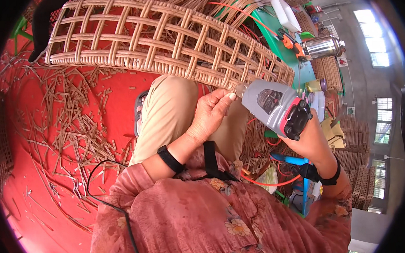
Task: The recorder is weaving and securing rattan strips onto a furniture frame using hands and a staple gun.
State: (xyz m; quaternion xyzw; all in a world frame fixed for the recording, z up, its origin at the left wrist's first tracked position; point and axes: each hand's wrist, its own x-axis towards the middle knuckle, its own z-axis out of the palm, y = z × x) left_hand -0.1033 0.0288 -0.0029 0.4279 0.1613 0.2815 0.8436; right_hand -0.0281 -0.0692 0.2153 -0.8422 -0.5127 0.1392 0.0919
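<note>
A long, curved wicker panel point(176, 35) with an open lattice and a braided edge lies across the upper part of the head view, above my knees. At its lower edge my left hand point(213, 110) is closed, thumb and fingers pinching the rim. My right hand point(306, 138) grips a grey nail gun point(269, 103) with a black cap from below and behind; most of its fingers are hidden by the tool. The tool's nose meets the panel's edge just beside my left fingertips; whether it presses on the wicker I cannot tell.
Cut cane pieces point(80, 118) litter the red floor point(42, 178) at left. An orange hose point(277, 183) runs past my right knee. On the green-edged table point(271, 37) at upper right stand a metal flask point(323, 47) and a white tray point(284, 13). Stacked wicker panels point(350, 142) line the right.
</note>
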